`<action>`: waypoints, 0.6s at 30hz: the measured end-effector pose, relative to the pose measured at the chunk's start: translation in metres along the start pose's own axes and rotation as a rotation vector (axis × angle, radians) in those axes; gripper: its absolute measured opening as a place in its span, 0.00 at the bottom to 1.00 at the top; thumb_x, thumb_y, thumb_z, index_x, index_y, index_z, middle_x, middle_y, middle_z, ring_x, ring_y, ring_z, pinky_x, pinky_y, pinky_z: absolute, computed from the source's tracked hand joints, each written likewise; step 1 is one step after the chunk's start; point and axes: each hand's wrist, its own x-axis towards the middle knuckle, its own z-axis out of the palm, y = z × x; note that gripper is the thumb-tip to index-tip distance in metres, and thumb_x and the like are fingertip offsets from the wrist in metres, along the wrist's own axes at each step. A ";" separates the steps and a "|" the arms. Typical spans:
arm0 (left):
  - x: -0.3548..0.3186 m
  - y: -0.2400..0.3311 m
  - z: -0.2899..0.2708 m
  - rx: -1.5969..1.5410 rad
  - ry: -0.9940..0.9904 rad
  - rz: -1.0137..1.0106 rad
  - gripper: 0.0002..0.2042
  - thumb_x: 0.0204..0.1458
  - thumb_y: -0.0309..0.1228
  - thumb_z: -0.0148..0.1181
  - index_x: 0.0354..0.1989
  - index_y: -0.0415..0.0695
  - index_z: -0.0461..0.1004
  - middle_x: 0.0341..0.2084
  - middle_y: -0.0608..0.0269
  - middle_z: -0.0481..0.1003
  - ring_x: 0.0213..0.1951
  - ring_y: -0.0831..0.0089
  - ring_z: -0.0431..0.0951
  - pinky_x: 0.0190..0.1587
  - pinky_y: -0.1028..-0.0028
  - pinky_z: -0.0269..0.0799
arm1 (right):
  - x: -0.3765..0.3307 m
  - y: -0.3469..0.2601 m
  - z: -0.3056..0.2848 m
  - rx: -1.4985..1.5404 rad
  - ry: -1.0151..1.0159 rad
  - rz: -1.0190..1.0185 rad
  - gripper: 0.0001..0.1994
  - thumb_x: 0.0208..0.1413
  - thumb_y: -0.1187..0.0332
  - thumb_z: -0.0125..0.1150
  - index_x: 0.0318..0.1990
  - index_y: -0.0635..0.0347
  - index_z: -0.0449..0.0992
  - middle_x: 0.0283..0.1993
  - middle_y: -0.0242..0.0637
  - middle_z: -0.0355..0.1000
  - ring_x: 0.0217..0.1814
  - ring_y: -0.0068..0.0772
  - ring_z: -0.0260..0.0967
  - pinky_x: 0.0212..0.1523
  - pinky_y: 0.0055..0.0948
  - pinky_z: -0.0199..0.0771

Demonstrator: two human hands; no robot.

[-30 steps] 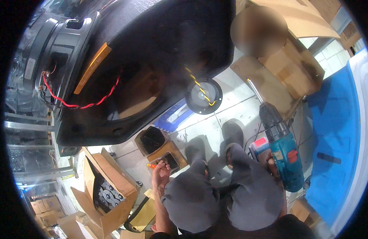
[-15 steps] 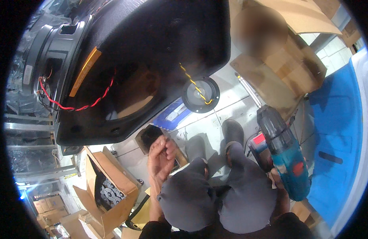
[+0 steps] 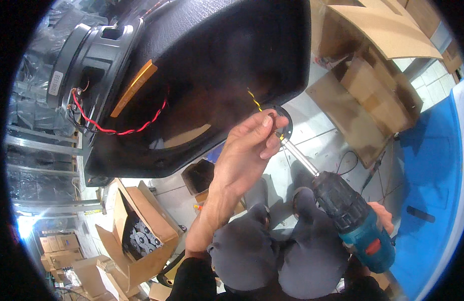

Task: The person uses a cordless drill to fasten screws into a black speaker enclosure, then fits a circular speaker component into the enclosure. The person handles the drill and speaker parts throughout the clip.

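Observation:
My right hand (image 3: 381,216) is wrapped round the handle of a teal and black power drill (image 3: 360,220), mostly hidden behind it. The drill's long silver bit points up and left to my left hand (image 3: 257,135). The left fingers are pinched together at the bit's tip; whatever is between them is too small to make out. Behind those fingers is a small round black speaker (image 3: 287,120), partly covered. A yellow and black twisted wire (image 3: 254,99) runs to it from the large black speaker cabinet (image 3: 232,45).
A large speaker (image 3: 99,55) stands at the left, its red and black wire (image 3: 119,133) running into the cabinet's opening. An orange strip (image 3: 134,88) lies on the cabinet. Cardboard boxes (image 3: 154,213) stand lower left and upper right (image 3: 362,90). A blue panel (image 3: 428,165) is at the right.
My left hand has risen from beside my knee to the drill bit's tip, fingers pinched. The drill's tip has swung down and left. The whole view has shifted slightly.

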 end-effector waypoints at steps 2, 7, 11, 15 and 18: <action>0.001 0.000 0.001 0.011 -0.018 0.020 0.11 0.58 0.30 0.58 0.47 0.38 0.73 0.41 0.56 0.77 0.27 0.80 0.66 0.28 0.81 0.58 | 0.006 0.001 0.009 -0.036 0.046 0.086 0.07 0.43 0.62 0.73 0.26 0.50 0.81 0.26 0.27 0.78 0.29 0.23 0.77 0.29 0.25 0.76; -0.001 -0.002 0.000 0.073 0.041 0.096 0.10 0.57 0.26 0.58 0.45 0.38 0.74 0.37 0.56 0.76 0.26 0.80 0.66 0.27 0.80 0.59 | 0.027 0.025 0.045 0.179 0.125 -0.257 0.10 0.33 0.63 0.77 0.19 0.50 0.78 0.20 0.25 0.74 0.21 0.20 0.72 0.24 0.23 0.71; -0.004 -0.003 0.000 0.007 0.071 0.091 0.10 0.56 0.25 0.58 0.45 0.37 0.74 0.32 0.59 0.75 0.24 0.81 0.65 0.23 0.83 0.58 | 0.037 0.037 0.063 0.306 0.152 -0.353 0.12 0.28 0.63 0.79 0.18 0.51 0.78 0.19 0.25 0.73 0.21 0.22 0.72 0.25 0.23 0.70; -0.007 -0.002 -0.002 -0.026 0.039 0.048 0.09 0.55 0.24 0.57 0.43 0.37 0.74 0.28 0.63 0.73 0.22 0.80 0.65 0.21 0.83 0.56 | 0.040 0.033 0.066 0.250 0.100 -0.276 0.13 0.27 0.63 0.79 0.19 0.51 0.78 0.21 0.25 0.74 0.22 0.24 0.73 0.27 0.24 0.71; -0.007 0.000 -0.006 0.002 -0.013 0.036 0.08 0.54 0.23 0.57 0.42 0.37 0.75 0.26 0.64 0.72 0.21 0.80 0.64 0.19 0.83 0.55 | 0.040 0.030 0.064 0.222 0.054 -0.248 0.14 0.26 0.62 0.80 0.20 0.51 0.78 0.23 0.26 0.75 0.24 0.25 0.74 0.29 0.25 0.71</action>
